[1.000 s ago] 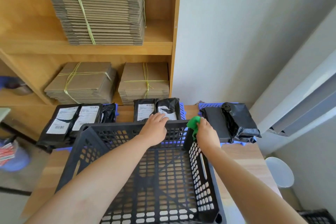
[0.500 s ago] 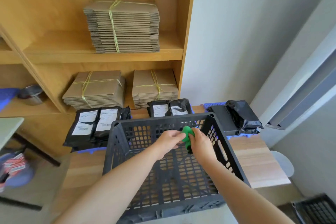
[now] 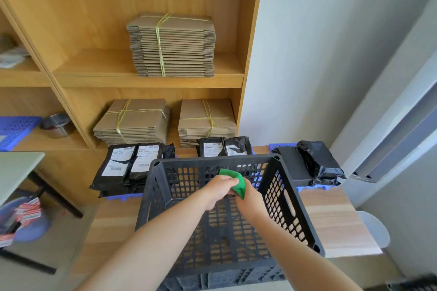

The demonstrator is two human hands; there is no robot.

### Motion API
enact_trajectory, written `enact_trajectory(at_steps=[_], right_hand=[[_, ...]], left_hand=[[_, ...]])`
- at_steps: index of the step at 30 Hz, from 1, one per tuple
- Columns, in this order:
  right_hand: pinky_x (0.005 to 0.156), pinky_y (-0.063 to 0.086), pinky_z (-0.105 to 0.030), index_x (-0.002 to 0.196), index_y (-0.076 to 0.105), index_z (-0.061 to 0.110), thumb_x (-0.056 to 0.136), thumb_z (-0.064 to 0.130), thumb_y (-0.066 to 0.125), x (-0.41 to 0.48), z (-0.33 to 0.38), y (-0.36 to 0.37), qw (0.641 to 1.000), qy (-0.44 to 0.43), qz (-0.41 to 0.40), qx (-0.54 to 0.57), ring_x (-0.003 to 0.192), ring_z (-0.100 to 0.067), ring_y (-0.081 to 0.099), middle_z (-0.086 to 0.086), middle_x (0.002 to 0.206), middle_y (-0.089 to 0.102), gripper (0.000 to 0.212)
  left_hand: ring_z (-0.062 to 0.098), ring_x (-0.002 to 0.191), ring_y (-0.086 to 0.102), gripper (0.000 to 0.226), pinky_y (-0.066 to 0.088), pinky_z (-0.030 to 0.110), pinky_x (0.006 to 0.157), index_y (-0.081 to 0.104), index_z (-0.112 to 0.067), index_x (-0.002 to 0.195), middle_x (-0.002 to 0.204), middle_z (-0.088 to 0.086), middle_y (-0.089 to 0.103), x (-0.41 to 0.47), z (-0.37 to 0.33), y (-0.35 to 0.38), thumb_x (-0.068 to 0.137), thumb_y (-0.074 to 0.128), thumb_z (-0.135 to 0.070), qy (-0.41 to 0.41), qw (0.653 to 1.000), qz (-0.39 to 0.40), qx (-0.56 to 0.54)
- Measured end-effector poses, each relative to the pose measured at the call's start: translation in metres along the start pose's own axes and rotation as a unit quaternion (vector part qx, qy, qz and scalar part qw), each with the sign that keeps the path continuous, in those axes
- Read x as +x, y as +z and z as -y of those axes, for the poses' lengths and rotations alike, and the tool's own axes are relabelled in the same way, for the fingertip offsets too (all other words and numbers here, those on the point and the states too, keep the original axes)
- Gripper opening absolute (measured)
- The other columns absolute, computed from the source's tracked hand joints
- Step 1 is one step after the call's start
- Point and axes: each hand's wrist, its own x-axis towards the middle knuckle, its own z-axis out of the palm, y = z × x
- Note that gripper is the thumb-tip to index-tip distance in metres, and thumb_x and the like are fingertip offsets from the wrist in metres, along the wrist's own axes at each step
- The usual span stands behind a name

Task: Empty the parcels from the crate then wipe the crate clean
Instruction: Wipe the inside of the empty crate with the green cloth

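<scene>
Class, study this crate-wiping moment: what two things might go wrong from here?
1. Both the left hand and the right hand are on the green cloth. Neither steadies the crate, whose near end seems to overhang the table, so hard wiping might slide or tip it.
2. The parcels lie close behind its far wall, and a shove could knock them.

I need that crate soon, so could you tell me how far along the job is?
Emptying looks done: the parcels sit on blue trays behind the crate, which holds none. In hand: the left hand and right hand grip the green cloth inside the crate. Wiping its walls and floor seems mostly left.
</scene>
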Motion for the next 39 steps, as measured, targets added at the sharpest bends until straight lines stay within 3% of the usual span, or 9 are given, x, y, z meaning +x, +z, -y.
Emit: enact_trajectory(at_steps=[2, 6, 10, 12, 14, 16, 23, 29, 39], right_hand=[[0.07, 0.049, -0.027, 0.135, 0.052, 0.021, 0.091, 0.01, 0.047, 0.006, -0.003, -0.01, 0.999, 0.036, -0.013, 0.019, 0.086, -0.017, 0.062, 0.0, 0.105, 0.066, 0.045], [0.055, 0.042, -0.023, 0.117, 0.061, 0.007, 0.092, 0.011, 0.043, 0.023, -0.019, -0.029, 0.981, 0.176, -0.032, 0.074, 0.079, -0.021, 0.056, -0.006, 0.094, 0.063, 0.031], [0.085, 0.056, -0.046, 0.113, 0.056, 0.003, 0.09, 0.017, 0.047, 0.04, -0.045, -0.042, 0.926, 0.288, -0.076, 0.231, 0.094, -0.033, 0.062, -0.012, 0.089, 0.061, 0.028], [0.088, 0.055, -0.05, 0.113, 0.054, 0.004, 0.09, 0.018, 0.049, 0.052, -0.056, -0.042, 0.901, 0.299, -0.095, 0.299, 0.094, -0.036, 0.063, -0.014, 0.091, 0.062, 0.027], [0.086, 0.055, -0.049, 0.111, 0.055, 0.002, 0.09, 0.018, 0.048, 0.056, -0.055, -0.042, 0.877, 0.308, -0.126, 0.346, 0.087, -0.036, 0.063, -0.015, 0.089, 0.064, 0.028], [0.089, 0.054, -0.051, 0.104, 0.052, 0.006, 0.093, 0.021, 0.046, 0.06, -0.047, -0.042, 0.861, 0.312, -0.166, 0.366, 0.086, -0.034, 0.06, -0.012, 0.087, 0.06, 0.019], [0.087, 0.044, -0.038, 0.128, 0.053, 0.004, 0.099, 0.025, 0.039, 0.087, -0.015, -0.023, 0.86, 0.258, -0.233, 0.375, 0.099, -0.031, 0.057, -0.012, 0.113, 0.061, 0.038], [0.108, 0.04, -0.044, 0.158, 0.008, 0.017, 0.102, 0.021, 0.037, 0.116, -0.009, 0.003, 0.902, 0.198, -0.256, 0.285, 0.127, -0.037, 0.051, -0.018, 0.149, 0.044, 0.063], [0.116, 0.028, -0.038, 0.157, -0.002, 0.021, 0.101, 0.009, 0.04, 0.107, 0.011, 0.105, 0.958, 0.062, -0.212, 0.183, 0.145, -0.028, 0.03, -0.004, 0.165, 0.011, 0.071]], left_hand=[[0.013, 0.11, 0.065, 0.023, 0.044, 0.027, 0.082, 0.071, -0.02, 0.112, 0.118, -0.002, 0.071, 0.002, -0.005, -0.001, 0.1, 0.054, -0.031, 0.006, 0.999, -0.005, 0.039], [0.019, 0.113, 0.061, 0.031, 0.045, 0.033, 0.1, 0.072, -0.017, 0.119, 0.119, -0.001, 0.068, 0.003, -0.009, -0.015, 0.097, 0.055, -0.03, 0.026, 0.986, -0.035, 0.158], [0.022, 0.077, 0.058, 0.026, 0.044, 0.029, 0.076, 0.064, -0.023, 0.106, 0.093, 0.007, 0.067, 0.008, -0.004, -0.045, 0.105, 0.038, -0.024, 0.051, 0.958, -0.082, 0.269], [0.019, 0.073, 0.061, 0.032, 0.048, 0.029, 0.071, 0.063, -0.022, 0.117, 0.095, 0.003, 0.07, 0.01, 0.001, -0.062, 0.106, 0.033, -0.022, 0.064, 0.937, -0.121, 0.323], [0.017, 0.109, 0.064, 0.038, 0.051, 0.034, 0.093, 0.058, -0.02, 0.135, 0.13, 0.0, 0.065, 0.011, 0.009, -0.081, 0.105, 0.035, -0.022, 0.093, 0.894, -0.171, 0.403], [0.019, 0.144, 0.039, 0.043, 0.034, 0.039, 0.117, 0.05, -0.02, 0.146, 0.153, -0.002, 0.047, 0.013, 0.018, -0.099, 0.105, 0.036, -0.022, 0.129, 0.842, -0.201, 0.483], [0.024, 0.156, 0.0, 0.058, 0.011, 0.045, 0.126, 0.017, -0.02, 0.161, 0.169, 0.002, 0.008, 0.005, 0.058, -0.154, 0.106, 0.031, -0.032, 0.102, 0.751, -0.262, 0.597], [0.022, 0.155, -0.012, 0.068, 0.005, 0.042, 0.127, -0.007, -0.012, 0.16, 0.168, 0.005, -0.013, 0.008, 0.094, -0.183, 0.106, 0.025, -0.038, 0.045, 0.762, -0.284, 0.58], [0.019, 0.154, -0.016, 0.068, -0.003, 0.035, 0.127, -0.009, -0.006, 0.159, 0.167, 0.007, -0.019, 0.015, 0.106, -0.191, 0.106, 0.029, -0.024, 0.068, 0.804, -0.286, 0.516]])
